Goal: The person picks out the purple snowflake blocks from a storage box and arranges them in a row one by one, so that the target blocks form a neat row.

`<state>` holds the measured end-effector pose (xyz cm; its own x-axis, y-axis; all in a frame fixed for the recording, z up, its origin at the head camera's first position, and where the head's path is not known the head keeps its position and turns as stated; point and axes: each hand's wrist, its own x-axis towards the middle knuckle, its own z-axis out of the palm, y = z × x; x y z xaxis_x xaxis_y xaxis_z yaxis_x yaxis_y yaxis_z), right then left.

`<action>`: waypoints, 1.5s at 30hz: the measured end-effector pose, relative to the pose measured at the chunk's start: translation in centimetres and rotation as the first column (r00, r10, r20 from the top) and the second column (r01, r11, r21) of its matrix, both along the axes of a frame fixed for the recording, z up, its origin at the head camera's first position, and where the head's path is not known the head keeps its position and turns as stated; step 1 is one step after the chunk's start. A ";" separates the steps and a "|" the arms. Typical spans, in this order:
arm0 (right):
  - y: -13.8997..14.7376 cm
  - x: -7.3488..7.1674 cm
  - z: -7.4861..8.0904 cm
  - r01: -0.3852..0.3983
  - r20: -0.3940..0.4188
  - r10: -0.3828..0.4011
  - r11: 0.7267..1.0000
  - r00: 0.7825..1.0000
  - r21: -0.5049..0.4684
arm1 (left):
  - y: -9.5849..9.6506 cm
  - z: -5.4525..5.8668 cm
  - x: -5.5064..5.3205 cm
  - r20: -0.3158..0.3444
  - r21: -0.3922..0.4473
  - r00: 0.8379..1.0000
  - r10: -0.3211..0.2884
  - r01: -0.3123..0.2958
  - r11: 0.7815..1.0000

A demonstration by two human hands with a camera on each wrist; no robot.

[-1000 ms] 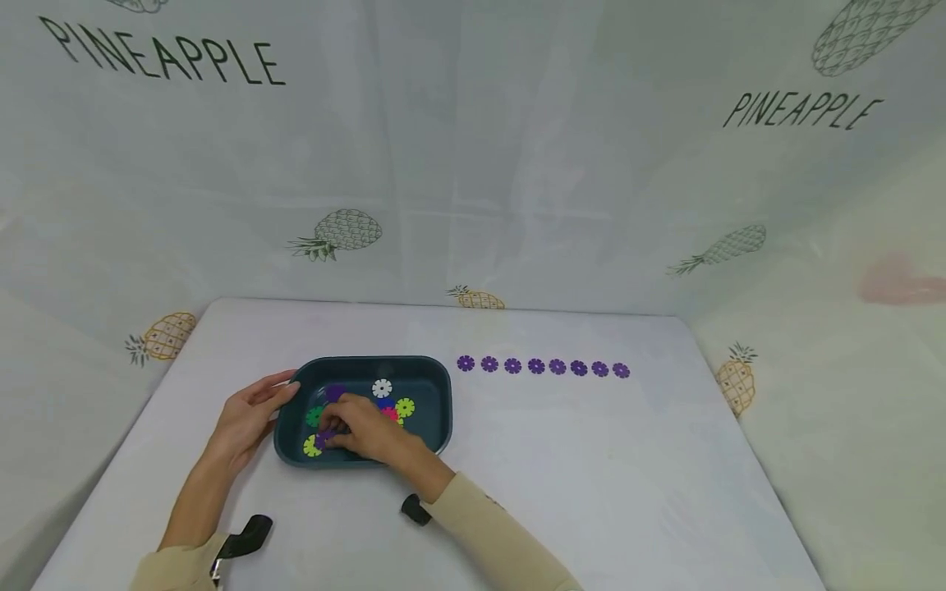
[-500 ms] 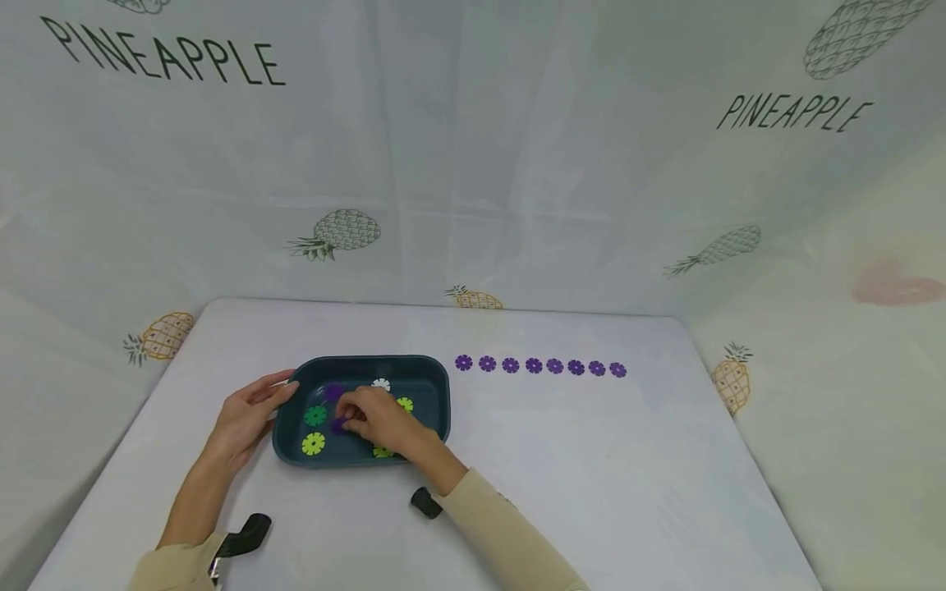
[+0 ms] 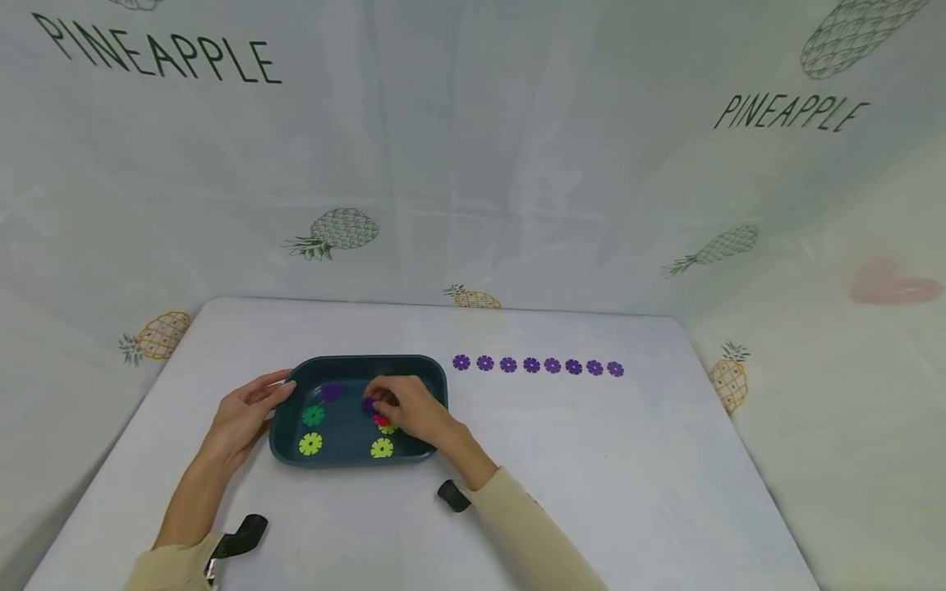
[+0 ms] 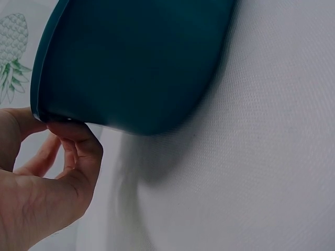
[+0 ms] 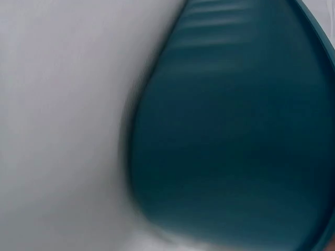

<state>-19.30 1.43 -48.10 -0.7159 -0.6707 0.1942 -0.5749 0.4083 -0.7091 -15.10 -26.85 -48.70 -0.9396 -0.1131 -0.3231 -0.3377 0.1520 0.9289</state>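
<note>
My left hand grips the left rim of a dark teal tray; the left wrist view has its thumb and fingers pinching the tray's edge. Over the tray's right part, my right hand pinches a purple flower-shaped plastic disc. Below those fingertips lies a pink-red disc, overlapping a yellow one. Also inside are a purple disc, a green disc and yellow discs near the front. The right hand covers part of the tray. In the right wrist view the tray's side wall fills most of the picture.
A straight row of several purple discs runs right from the tray's back right corner on the white table. Behind the table hangs a pale cloth printed with pineapples. Black wrist mounts stick out from the sleeves.
My right hand has moved right across the tray, carrying the purple disc from the front left. Green and yellow discs on the left are uncovered; the white one is hidden now. The left hand stays.
</note>
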 end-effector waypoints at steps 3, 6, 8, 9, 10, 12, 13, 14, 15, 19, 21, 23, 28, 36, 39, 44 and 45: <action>0.7 0.0 0.3 0.014 -0.030 -0.014 1.000 0.999 -0.017 | 0.0 -0.1 0.1 0.007 -0.005 1.000 0.002 -0.002 1.000; 1.5 0.1 0.5 0.034 -0.045 -0.036 0.998 0.998 -0.051 | 0.0 -0.2 0.1 0.007 -0.001 1.000 0.002 -0.002 1.000; 2.1 0.0 0.7 0.044 -0.043 -0.048 0.995 0.998 -0.089 | 0.0 -0.2 0.0 0.007 0.003 1.000 0.002 -0.002 1.000; 2.5 0.0 0.7 0.048 -0.042 -0.052 0.993 0.998 -0.110 | 0.0 -0.2 0.0 0.006 0.002 1.000 0.002 -0.002 1.000; 2.8 -0.1 0.8 0.053 -0.039 -0.058 0.990 0.998 -0.129 | 0.0 -0.2 0.0 0.004 0.004 1.000 0.001 -0.001 1.000; 3.4 -0.2 0.9 0.066 -0.029 -0.073 0.982 0.997 -0.176 | 0.0 -0.2 0.0 0.005 0.003 1.000 0.001 -0.001 1.000; 3.8 -0.3 0.9 0.090 -0.024 -0.096 0.978 0.995 -0.189 | 0.0 -0.2 0.0 0.005 0.006 1.000 0.001 -0.001 1.000; 4.0 -0.3 0.8 0.116 -0.021 -0.123 0.972 0.992 -0.205 | 0.0 -0.2 0.0 0.005 0.006 1.000 0.000 0.000 1.000; 4.4 -0.4 0.8 0.145 -0.010 -0.151 0.965 0.988 -0.219 | 0.0 -0.1 0.0 0.005 0.005 1.000 -0.001 0.001 1.000; 5.5 -0.6 0.6 0.290 0.041 -0.291 0.918 0.956 -0.271 | 0.0 0.0 0.1 0.006 0.003 1.000 0.001 -0.001 1.000; 6.1 -0.8 0.4 0.356 0.070 -0.352 0.886 0.933 -0.298 | 0.1 0.0 0.1 0.003 0.001 1.000 -0.002 0.002 1.000; 6.6 -0.9 0.2 0.404 0.085 -0.399 0.854 0.913 -0.328 | 0.1 0.0 0.1 -0.002 0.000 1.000 -0.005 0.005 1.000; 8.0 -1.4 -0.2 0.443 0.092 -0.447 0.797 0.890 -0.411 | 0.0 -0.2 0.1 -0.012 0.005 1.000 -0.009 0.009 1.000; 11.0 -1.8 -0.3 0.518 0.104 -0.528 0.745 0.843 -0.420 | -0.2 -0.1 0.1 -0.013 0.006 1.000 -0.001 0.001 1.000; 12.2 -2.0 -0.4 0.545 0.105 -0.552 0.743 0.827 -0.388 | -0.2 0.0 0.1 -0.016 -0.005 1.000 -0.007 0.007 1.000; 14.1 -2.4 -0.6 0.566 0.115 -0.570 0.732 0.814 -0.379 | -0.2 -0.2 0.1 -0.009 -0.002 1.000 -0.010 0.010 1.000; 14.5 -2.5 -0.7 0.570 0.123 -0.571 0.728 0.811 -0.380 | -0.2 -0.2 0.1 -0.006 -0.001 1.000 -0.009 0.009 1.000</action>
<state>-21.78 15.94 -48.77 -0.9387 -0.0058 0.3446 -0.3238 0.3571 -0.8761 -14.98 -27.03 -48.89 -0.9425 -0.1047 -0.3174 -0.3308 0.1560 0.9307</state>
